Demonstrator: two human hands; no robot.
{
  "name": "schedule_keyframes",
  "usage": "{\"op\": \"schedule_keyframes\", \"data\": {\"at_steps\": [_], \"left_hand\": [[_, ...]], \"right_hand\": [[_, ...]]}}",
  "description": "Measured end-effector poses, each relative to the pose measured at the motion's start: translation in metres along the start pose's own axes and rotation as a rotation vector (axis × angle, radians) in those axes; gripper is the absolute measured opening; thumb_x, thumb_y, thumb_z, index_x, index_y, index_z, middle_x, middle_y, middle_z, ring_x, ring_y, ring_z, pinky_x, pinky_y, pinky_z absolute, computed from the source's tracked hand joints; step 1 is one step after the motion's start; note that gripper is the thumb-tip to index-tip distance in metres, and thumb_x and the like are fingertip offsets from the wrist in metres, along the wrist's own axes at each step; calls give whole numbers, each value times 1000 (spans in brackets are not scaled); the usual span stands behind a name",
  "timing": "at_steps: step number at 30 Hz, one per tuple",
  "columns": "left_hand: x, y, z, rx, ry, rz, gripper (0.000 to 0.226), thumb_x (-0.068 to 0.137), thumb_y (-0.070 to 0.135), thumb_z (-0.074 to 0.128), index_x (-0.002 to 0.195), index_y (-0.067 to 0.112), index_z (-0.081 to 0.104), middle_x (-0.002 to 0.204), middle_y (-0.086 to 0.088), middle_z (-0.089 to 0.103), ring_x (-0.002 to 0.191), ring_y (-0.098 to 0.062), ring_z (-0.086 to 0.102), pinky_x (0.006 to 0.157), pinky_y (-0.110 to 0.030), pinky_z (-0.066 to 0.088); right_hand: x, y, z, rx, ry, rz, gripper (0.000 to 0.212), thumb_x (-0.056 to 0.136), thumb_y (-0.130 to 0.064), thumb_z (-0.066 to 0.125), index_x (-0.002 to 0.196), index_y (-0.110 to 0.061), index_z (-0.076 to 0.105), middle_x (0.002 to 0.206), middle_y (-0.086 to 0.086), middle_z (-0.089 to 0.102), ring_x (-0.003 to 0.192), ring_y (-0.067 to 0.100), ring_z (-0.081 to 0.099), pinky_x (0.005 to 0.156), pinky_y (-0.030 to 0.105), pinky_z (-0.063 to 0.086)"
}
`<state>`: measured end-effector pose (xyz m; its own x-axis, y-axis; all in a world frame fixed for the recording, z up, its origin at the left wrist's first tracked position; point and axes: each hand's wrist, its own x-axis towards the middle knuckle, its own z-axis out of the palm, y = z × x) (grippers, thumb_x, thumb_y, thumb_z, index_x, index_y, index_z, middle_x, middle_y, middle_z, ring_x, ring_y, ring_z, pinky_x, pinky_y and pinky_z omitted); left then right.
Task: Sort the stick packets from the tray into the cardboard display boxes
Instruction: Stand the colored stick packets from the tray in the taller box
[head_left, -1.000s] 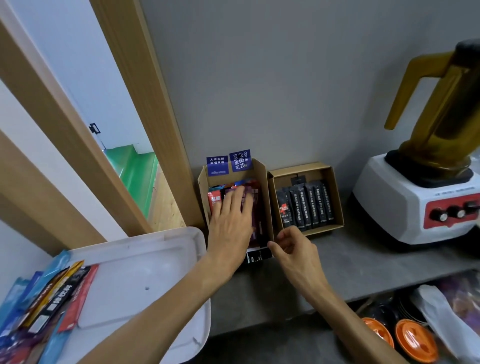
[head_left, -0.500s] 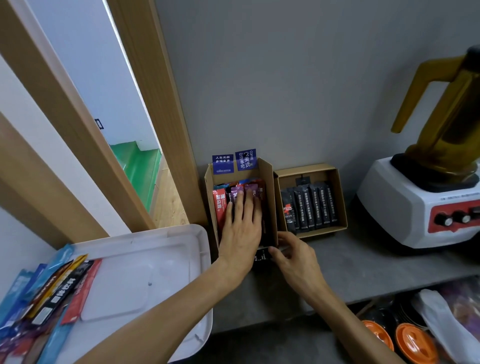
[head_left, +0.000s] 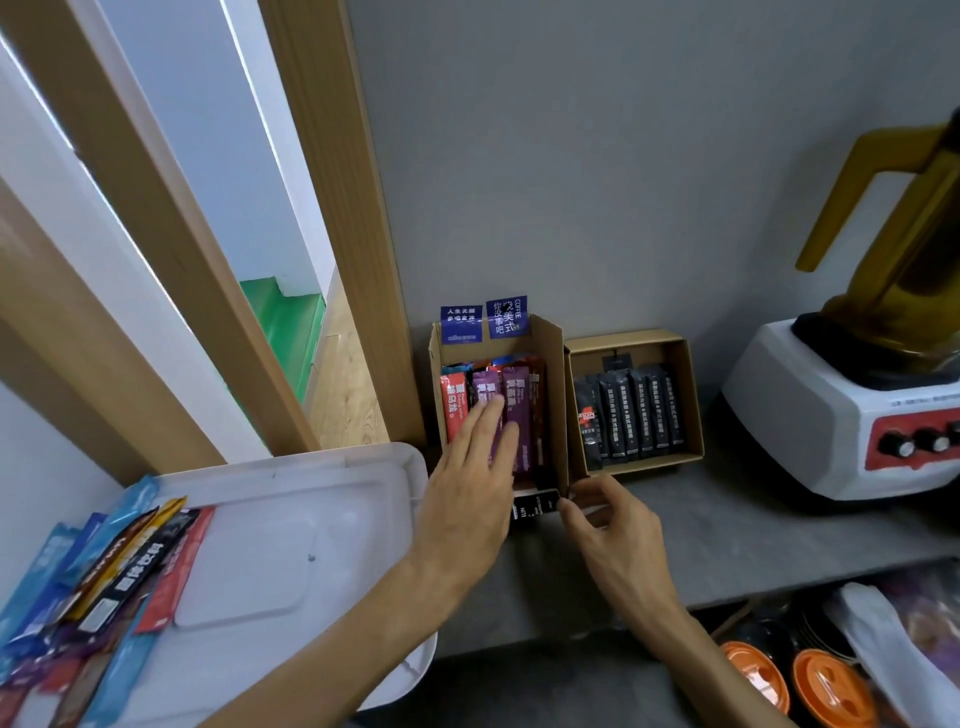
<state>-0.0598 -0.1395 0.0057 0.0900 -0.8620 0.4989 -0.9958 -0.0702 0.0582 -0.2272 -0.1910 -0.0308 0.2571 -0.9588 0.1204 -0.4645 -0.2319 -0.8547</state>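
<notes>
Two cardboard display boxes stand against the grey wall. The left box (head_left: 554, 374) holds red and purple stick packets (head_left: 514, 400). My left hand (head_left: 470, 483) lies over their lower part with straight fingers, the fingertips touching the purple ones. My right hand (head_left: 605, 514) pinches the box's front right corner at a black label. The right box (head_left: 688, 395) holds a row of black packets (head_left: 631, 415). The white tray (head_left: 311, 509) sits at the lower left with several blue, orange, black and red packets (head_left: 104, 571) piled at its left end.
A white blender (head_left: 852, 405) with a yellow jug and red knob panel stands at the right on the grey counter (head_left: 753, 519). Below the counter edge are orange lids (head_left: 831, 686) and a white bag. A wooden door frame rises at the left.
My left hand has slid back toward me off the upper part of the packets, uncovering the red and purple ones. My right hand stays at the box's front corner.
</notes>
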Motion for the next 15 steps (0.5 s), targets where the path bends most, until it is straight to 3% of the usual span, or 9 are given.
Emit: {"op": "schedule_keyframes", "data": {"at_steps": [4,8,11,15], "left_hand": [[-44,-29,-31,-59,120,-41,44,79,18,77,121,10,66,130,-12,62,120,-27,60,101,-36,42],[-85,-77,-50,-26,120,-261,28,76,16,79,103,14,72,107,-6,71,96,-26,67,90,-37,51],[-116,-115,-60,-20,52,-469,19,82,15,75,100,17,69,99,-1,67,91,-22,61,81,-38,50],[-154,-163,-71,89,-42,-707,18,86,23,72,102,17,69,99,-3,65,93,-23,59,81,-42,51]], "right_hand": [[-18,-13,-1,26,-28,23,7,90,-26,72,87,-29,66,77,-9,69,78,-3,65,64,16,52],[-37,-34,19,37,-191,17,10,90,-23,72,85,-30,66,78,-6,69,77,-2,65,65,18,53],[-46,-52,46,4,-304,-26,10,91,-23,71,88,-30,64,82,-10,68,82,-6,63,67,13,52],[-54,-79,88,5,-393,-110,15,91,-18,71,84,-30,65,79,-10,67,83,-2,63,72,14,54]]}}
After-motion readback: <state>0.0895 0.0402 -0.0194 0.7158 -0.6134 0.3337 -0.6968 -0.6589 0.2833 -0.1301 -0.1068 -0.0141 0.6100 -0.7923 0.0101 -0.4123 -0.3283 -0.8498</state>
